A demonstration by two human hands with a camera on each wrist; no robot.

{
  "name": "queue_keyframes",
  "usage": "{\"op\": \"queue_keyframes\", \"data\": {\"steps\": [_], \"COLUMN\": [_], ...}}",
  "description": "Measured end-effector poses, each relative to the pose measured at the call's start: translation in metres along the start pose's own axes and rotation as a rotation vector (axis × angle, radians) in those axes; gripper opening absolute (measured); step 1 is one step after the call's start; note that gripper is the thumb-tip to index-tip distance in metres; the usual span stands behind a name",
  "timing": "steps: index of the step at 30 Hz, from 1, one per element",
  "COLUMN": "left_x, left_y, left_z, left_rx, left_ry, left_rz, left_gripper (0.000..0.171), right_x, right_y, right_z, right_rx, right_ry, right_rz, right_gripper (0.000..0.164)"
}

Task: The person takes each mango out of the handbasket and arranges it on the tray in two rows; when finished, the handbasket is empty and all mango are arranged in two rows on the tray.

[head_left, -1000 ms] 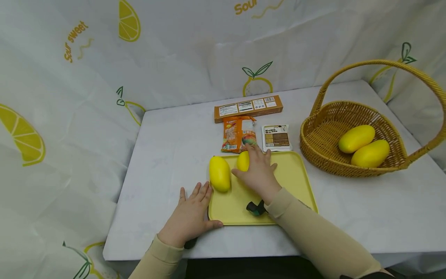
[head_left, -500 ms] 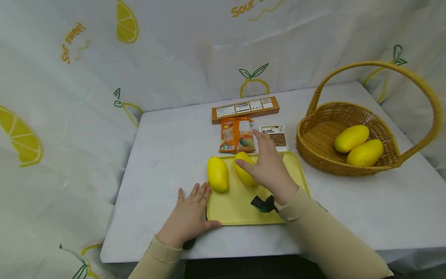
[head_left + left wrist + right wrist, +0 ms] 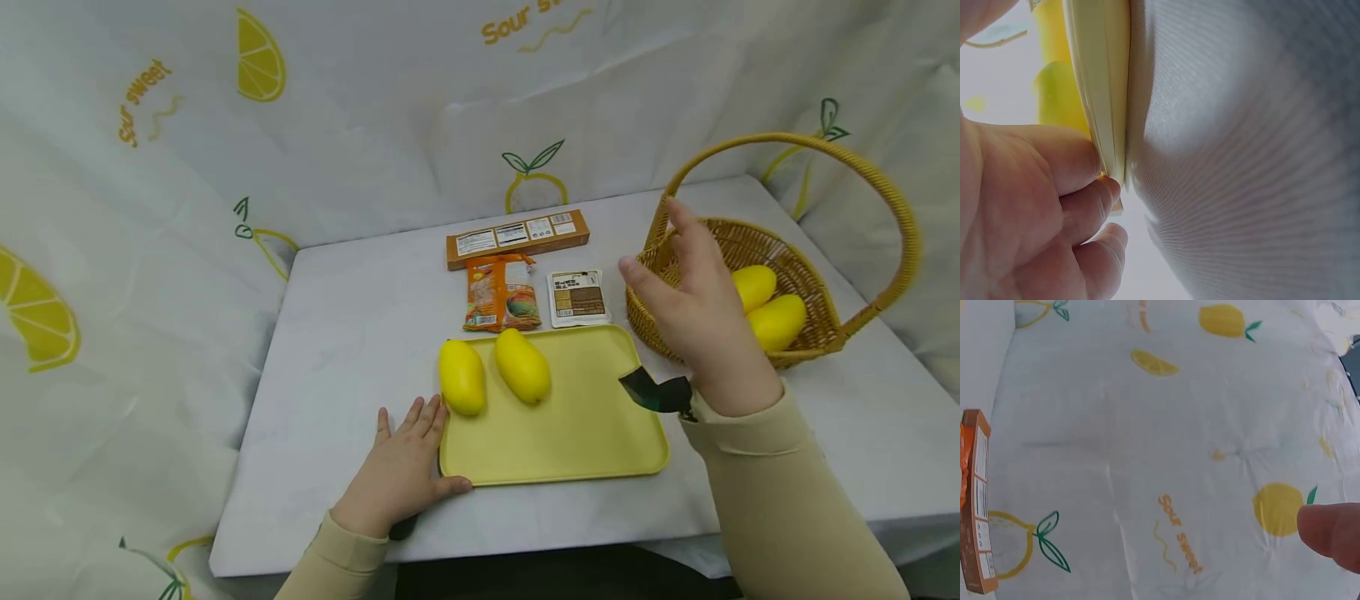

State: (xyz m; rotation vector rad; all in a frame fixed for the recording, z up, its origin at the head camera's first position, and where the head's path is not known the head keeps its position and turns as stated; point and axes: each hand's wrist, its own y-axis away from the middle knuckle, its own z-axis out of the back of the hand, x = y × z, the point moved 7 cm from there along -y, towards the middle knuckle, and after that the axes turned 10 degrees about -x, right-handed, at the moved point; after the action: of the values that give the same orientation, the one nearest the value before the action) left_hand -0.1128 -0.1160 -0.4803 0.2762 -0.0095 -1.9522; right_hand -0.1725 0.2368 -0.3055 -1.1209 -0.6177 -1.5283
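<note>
Two yellow mangoes lie on the left part of a yellow tray (image 3: 592, 442): one mango (image 3: 462, 377) at its left edge, the other mango (image 3: 522, 367) just right of it. My left hand (image 3: 397, 479) rests at the tray's lower left corner, fingers spread and straight. In the left wrist view its fingers (image 3: 1085, 156) touch the tray's side (image 3: 1104, 81). My right hand (image 3: 705, 321) is raised with nothing in it, in front of the left side of a wicker basket (image 3: 813, 267). Two more mangoes (image 3: 778, 323) are in the basket, partly hidden by that hand.
Behind the tray lie an orange snack packet (image 3: 501, 293) and a white-and-brown packet (image 3: 579, 298). A long brown box (image 3: 517, 237) lies farther back. The basket's tall handle (image 3: 885, 175) arches over it. A lemon-print cloth (image 3: 360, 117) hangs behind the table.
My right hand has let go of the right mango on the tray and moved right and up to the basket, bringing that mango into full view. My left hand stays at the tray corner.
</note>
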Motion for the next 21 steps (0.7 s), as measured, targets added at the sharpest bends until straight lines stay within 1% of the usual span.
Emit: {"op": "queue_keyframes", "data": {"steps": [1,5,8,10,13,16,21], "left_x": [0.000,0.000,0.000,0.000,0.000,0.000,0.000], "left_y": [0.000,-0.001,-0.002,-0.002,-0.002,-0.001,0.000], "left_z": [0.000,0.000,-0.001,-0.001,-0.001,0.000,0.001], "left_rx": [-0.002,-0.005,-0.005,-0.006,-0.004,-0.002,-0.004], "left_ry": [-0.001,-0.015,-0.019,-0.016,-0.014,-0.016,-0.009], "left_rz": [-0.001,-0.009,-0.013,-0.010,0.000,0.008,0.012], "left_gripper": [0.119,0.119,0.119,0.119,0.120,0.120,0.119], "right_x": [-0.004,-0.023,-0.038,-0.049,-0.066,-0.085,-0.112], "right_y": [-0.003,-0.010,-0.014,-0.018,-0.024,-0.029,-0.036], "right_z": [0.008,0.038,0.059,0.070,0.080,0.086,0.089], "right_rx": [-0.018,-0.080,-0.155,-0.209,-0.271,-0.300,-0.308], "right_ry": [-0.051,-0.323,-0.519,-0.645,-0.804,-0.908,-0.979], "right_rz": [-0.017,-0.127,-0.191,-0.222,-0.262,-0.310,-0.389], "right_gripper": [0.086,0.077,0.072,0.067,0.061,0.055,0.050]}}
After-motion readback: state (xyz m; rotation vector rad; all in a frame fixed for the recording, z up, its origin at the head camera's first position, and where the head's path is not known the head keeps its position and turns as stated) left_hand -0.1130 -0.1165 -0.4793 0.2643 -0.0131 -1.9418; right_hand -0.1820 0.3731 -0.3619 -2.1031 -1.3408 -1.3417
